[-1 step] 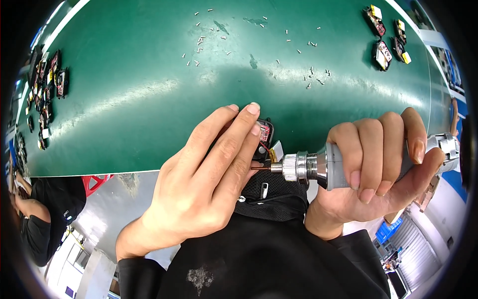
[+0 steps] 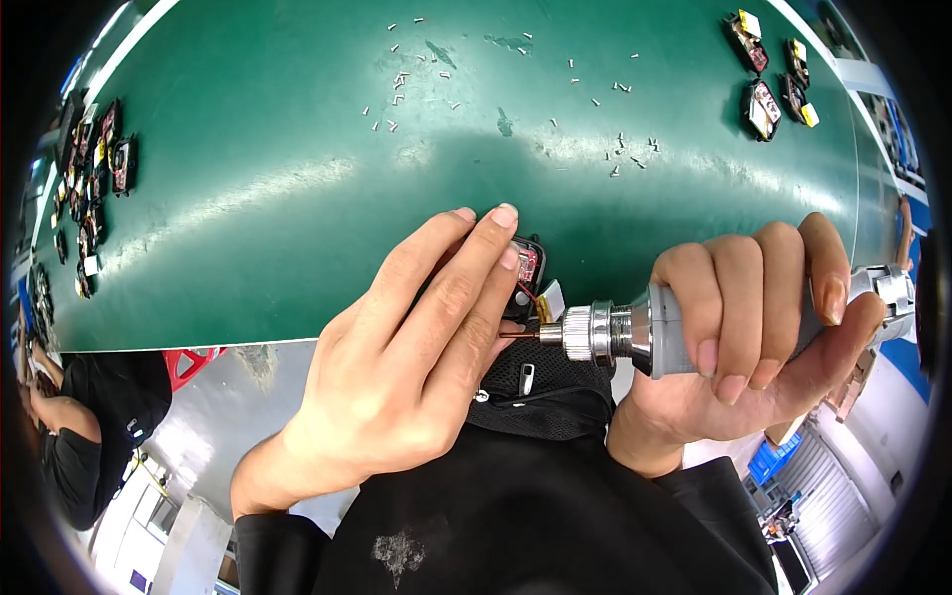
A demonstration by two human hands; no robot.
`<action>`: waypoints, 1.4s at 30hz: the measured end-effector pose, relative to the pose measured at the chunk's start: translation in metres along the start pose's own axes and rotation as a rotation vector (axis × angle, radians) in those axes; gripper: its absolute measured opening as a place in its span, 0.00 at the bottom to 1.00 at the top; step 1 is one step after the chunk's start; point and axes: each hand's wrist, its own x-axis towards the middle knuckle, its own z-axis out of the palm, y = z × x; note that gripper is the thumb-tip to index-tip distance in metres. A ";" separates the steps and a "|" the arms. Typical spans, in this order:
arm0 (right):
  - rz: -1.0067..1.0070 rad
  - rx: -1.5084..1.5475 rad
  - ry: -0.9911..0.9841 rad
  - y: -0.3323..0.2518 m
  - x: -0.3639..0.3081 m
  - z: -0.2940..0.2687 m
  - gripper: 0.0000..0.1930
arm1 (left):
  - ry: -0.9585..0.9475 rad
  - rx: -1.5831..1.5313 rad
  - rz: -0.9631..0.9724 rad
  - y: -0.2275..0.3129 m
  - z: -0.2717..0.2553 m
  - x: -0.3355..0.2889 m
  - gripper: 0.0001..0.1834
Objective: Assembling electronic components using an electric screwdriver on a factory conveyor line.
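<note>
My right hand (image 2: 749, 327) is closed round a grey and silver electric screwdriver (image 2: 640, 332), held nearly level. Its thin copper-coloured bit (image 2: 520, 335) points left and its tip meets the fingers of my left hand (image 2: 407, 347). Those fingers lie close together over a small black electronic case (image 2: 536, 260) at the table's near edge, gripping it. A red circuit board shows inside the case, with a red wire and a yellow and white tag (image 2: 550, 301) at its near end. My left fingers hide the rest of the case; whether a screw sits at the bit tip cannot be seen.
Many small screws (image 2: 399, 84) lie scattered over the far middle of the green table (image 2: 248, 119). Opened black cases (image 2: 762, 109) stand at the far right; a cluster of similar cases (image 2: 94, 188) lines the left edge. Another person (image 2: 109, 407) sits at the lower left beside a red stool (image 2: 185, 365).
</note>
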 end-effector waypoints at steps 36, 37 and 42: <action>0.148 -0.485 -0.360 -0.009 0.034 0.005 0.14 | 0.044 0.142 0.146 -0.003 0.003 0.005 0.19; 0.146 -0.478 -0.369 -0.005 0.036 0.002 0.14 | 0.035 0.134 0.172 -0.005 0.001 0.005 0.19; 0.182 -0.497 -0.415 0.002 0.044 0.012 0.13 | -0.022 0.145 0.169 -0.007 -0.005 0.003 0.19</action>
